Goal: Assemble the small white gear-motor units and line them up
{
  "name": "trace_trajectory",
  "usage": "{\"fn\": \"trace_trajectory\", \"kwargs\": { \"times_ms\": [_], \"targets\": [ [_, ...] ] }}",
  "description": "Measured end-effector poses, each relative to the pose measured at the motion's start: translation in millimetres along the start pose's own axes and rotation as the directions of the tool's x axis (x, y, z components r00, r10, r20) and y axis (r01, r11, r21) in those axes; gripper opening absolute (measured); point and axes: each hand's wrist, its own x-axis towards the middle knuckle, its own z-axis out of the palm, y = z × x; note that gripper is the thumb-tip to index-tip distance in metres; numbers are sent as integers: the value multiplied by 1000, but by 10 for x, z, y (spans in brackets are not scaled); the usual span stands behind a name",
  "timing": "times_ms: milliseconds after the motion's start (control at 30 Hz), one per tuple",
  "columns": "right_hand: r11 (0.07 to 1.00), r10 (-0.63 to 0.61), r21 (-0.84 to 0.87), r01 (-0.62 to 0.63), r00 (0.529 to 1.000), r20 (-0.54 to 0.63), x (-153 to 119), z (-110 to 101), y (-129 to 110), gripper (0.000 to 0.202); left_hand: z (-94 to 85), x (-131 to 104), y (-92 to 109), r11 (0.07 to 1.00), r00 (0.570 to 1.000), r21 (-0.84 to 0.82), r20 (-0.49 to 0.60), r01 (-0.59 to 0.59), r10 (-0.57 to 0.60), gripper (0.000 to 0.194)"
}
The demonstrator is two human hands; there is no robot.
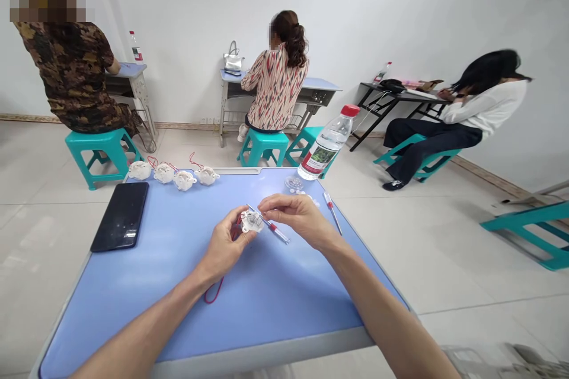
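My left hand [229,243] grips a small clear-white plastic casing [252,221] between thumb and fingers. From it a red cord hangs in a loop [214,295] onto the blue table. My right hand [296,213] is closed in a pinch at the casing's right side, on the metal shaft of a slim screwdriver [273,228]. Its red collar and clear handle point down to the right; the fingertips partly hide the grip. A second screwdriver [332,212] lies near the table's right edge. Several similar casings [173,176] with red cords stand along the far left edge.
A black phone [120,216] lies at the table's left. A water bottle [328,143] stands at the far right corner, beside a small clear dish [294,183] and small white pieces [313,200]. Beyond the table, people sit on green stools [98,148] at other desks.
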Motion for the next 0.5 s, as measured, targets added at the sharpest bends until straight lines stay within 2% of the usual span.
{"fn": "trace_trajectory", "kwargs": {
  "times_ms": [133,300,500],
  "targets": [
    [1000,25,-5,-25,999,32,4,37,23,16,8,2,13,1000,1000,9,-7,0,0,48],
    [999,-22,-43,24,999,44,2,61,31,17,20,8,42,1000,1000,-6,-7,7,-7,48],
    [997,37,59,-41,998,56,12,43,52,16,20,5,46,1000,1000,-18,-9,18,-18,49]
  ]
}}
